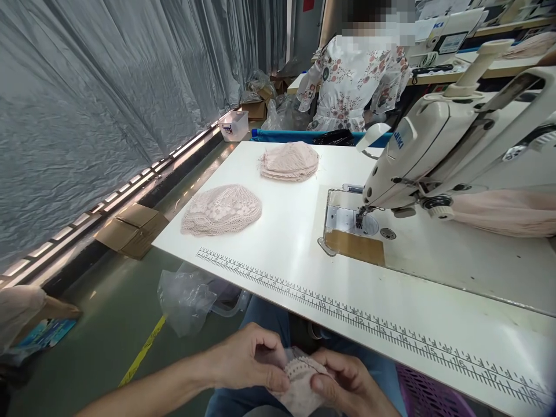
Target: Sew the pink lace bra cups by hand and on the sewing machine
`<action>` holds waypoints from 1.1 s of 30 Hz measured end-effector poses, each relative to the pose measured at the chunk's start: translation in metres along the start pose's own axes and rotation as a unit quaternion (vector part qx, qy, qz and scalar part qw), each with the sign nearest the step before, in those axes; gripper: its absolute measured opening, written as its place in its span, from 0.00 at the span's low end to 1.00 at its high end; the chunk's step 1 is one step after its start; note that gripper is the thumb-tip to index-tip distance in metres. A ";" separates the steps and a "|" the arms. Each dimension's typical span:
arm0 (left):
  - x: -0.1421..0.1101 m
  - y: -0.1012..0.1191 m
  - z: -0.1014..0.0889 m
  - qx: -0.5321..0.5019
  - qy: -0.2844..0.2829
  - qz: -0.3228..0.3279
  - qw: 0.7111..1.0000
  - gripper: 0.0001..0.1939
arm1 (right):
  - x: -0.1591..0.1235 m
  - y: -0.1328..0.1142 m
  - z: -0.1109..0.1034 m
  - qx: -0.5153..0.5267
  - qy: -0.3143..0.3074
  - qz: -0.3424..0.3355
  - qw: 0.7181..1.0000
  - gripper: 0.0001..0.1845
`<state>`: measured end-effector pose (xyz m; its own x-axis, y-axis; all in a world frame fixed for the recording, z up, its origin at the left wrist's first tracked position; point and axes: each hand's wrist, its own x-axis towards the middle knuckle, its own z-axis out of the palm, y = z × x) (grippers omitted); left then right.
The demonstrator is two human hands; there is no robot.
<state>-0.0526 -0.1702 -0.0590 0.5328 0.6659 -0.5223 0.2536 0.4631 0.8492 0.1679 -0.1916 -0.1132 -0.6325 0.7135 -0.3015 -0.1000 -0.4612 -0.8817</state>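
Below the table's front edge, over my lap, my left hand (249, 359) and my right hand (347, 385) both pinch a small pink lace fabric piece (299, 376). Fingers of both hands are closed on its upper edge. On the white table (304, 255) lie two stacks of similar pieces: a lace stack (221, 209) at the left edge and a smoother pink stack (289, 161) farther back. A white sewing machine (438, 150) stands at the right, its needle (359, 219) over the metal plate.
A printed ruler (369, 324) runs along the table's front edge. More pink fabric (508, 211) lies under the machine arm. A person in a floral top (354, 81) sits beyond the table. Cardboard (130, 230), a plastic bag (185, 298) and a purple basket (430, 397) are on the floor.
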 end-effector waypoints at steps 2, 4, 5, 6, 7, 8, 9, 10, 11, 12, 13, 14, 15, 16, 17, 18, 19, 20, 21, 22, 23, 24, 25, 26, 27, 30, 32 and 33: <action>0.000 0.000 -0.001 0.038 0.005 0.026 0.999 0.12 | -0.002 0.001 -0.003 0.009 0.000 -0.006 1.000 0.19; 0.000 0.000 -0.003 0.066 0.005 0.037 0.997 0.11 | -0.004 0.001 -0.005 -0.003 -0.003 -0.007 1.000 0.18; 0.000 0.000 -0.003 0.074 0.001 0.034 0.997 0.11 | -0.004 0.001 -0.006 -0.014 -0.007 -0.006 1.000 0.18; -0.001 -0.001 -0.003 0.080 -0.004 0.026 0.996 0.11 | -0.005 0.001 -0.007 -0.024 -0.012 -0.007 1.000 0.18; -0.001 -0.001 -0.003 0.082 -0.009 0.015 0.996 0.11 | -0.005 0.000 -0.008 -0.034 -0.015 -0.010 0.999 0.18; -0.002 -0.001 -0.003 0.083 -0.012 0.007 0.996 0.11 | -0.005 -0.001 -0.008 -0.043 -0.018 -0.016 0.999 0.18; -0.002 -0.001 -0.003 0.084 -0.012 0.002 0.996 0.11 | -0.005 -0.002 -0.007 -0.053 -0.021 -0.022 0.998 0.18; -0.002 -0.001 -0.003 0.084 -0.012 0.000 0.996 0.11 | -0.005 -0.003 -0.006 -0.062 -0.024 -0.028 0.997 0.17; -0.002 -0.001 -0.003 0.084 -0.011 0.001 0.996 0.11 | -0.004 -0.005 -0.005 -0.069 -0.027 -0.031 0.997 0.17; -0.002 0.000 -0.003 0.085 -0.009 0.002 0.996 0.11 | -0.003 -0.007 -0.004 -0.074 -0.026 -0.033 0.996 0.18; -0.002 0.000 -0.003 0.092 -0.008 0.003 0.996 0.11 | -0.003 -0.008 -0.003 -0.079 -0.024 -0.032 0.996 0.18; -0.003 0.001 -0.004 0.106 -0.004 0.005 0.994 0.10 | -0.002 -0.009 -0.002 -0.080 -0.023 -0.028 0.996 0.19; -0.003 0.002 -0.004 0.124 0.000 0.006 0.992 0.09 | -0.001 -0.009 -0.001 -0.077 -0.023 -0.022 0.997 0.20; -0.003 0.003 -0.005 0.143 0.004 0.006 0.990 0.08 | -0.001 -0.009 -0.001 -0.071 -0.023 -0.013 0.997 0.21; -0.003 0.004 -0.005 0.157 0.004 0.005 0.988 0.08 | -0.001 -0.009 -0.001 -0.067 -0.024 -0.004 0.997 0.22; -0.003 0.005 -0.006 0.166 0.003 0.004 0.986 0.08 | -0.001 -0.009 -0.001 -0.064 -0.028 0.003 0.998 0.23; -0.003 0.006 -0.006 0.167 -0.002 0.002 0.986 0.08 | 0.000 -0.008 -0.002 -0.065 -0.033 0.006 0.997 0.23; -0.003 0.006 -0.005 0.163 -0.007 -0.001 0.987 0.09 | 0.000 -0.008 -0.002 -0.071 -0.034 0.008 0.997 0.23; -0.003 0.006 -0.005 0.156 -0.014 -0.005 0.988 0.10 | 0.000 -0.009 -0.002 -0.080 -0.034 0.007 0.996 0.23; -0.002 0.006 -0.005 0.148 -0.020 -0.010 0.989 0.11 | 0.001 -0.009 -0.002 -0.087 -0.034 0.006 0.996 0.23; -0.002 0.006 -0.005 0.139 -0.026 -0.012 0.990 0.13 | 0.002 -0.009 -0.002 -0.088 -0.033 0.007 0.996 0.23; -0.002 0.005 -0.005 0.131 -0.031 -0.011 0.991 0.15 | 0.003 -0.009 -0.002 -0.082 -0.030 0.010 0.996 0.22; -0.002 0.005 -0.006 0.124 -0.036 -0.005 0.992 0.17 | 0.004 -0.009 -0.002 -0.069 -0.026 0.014 0.997 0.22; -0.002 0.004 -0.007 0.117 -0.041 0.004 0.992 0.19 | 0.005 -0.008 -0.002 -0.051 -0.025 0.019 0.998 0.22; -0.002 0.003 -0.008 0.109 -0.049 0.010 0.993 0.21 | 0.005 -0.008 -0.002 -0.032 -0.024 0.023 0.999 0.21; -0.003 -0.004 -0.012 0.052 -0.083 -0.025 0.995 0.25 | 0.005 -0.005 -0.005 0.017 -0.024 0.026 0.999 0.19; -0.003 -0.009 -0.013 0.020 -0.098 -0.061 0.993 0.28 | 0.004 -0.002 -0.007 0.033 -0.025 0.029 0.999 0.18; -0.003 -0.010 -0.014 0.018 -0.099 -0.067 0.993 0.28 | 0.003 -0.001 -0.009 0.036 -0.025 0.032 0.999 0.18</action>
<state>-0.0676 -0.1687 -0.0674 0.6392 0.4699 -0.6087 0.3595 0.5171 0.7767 0.1728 -0.1842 -0.1161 -0.6768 0.6552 -0.3356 -0.1129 -0.5429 -0.8322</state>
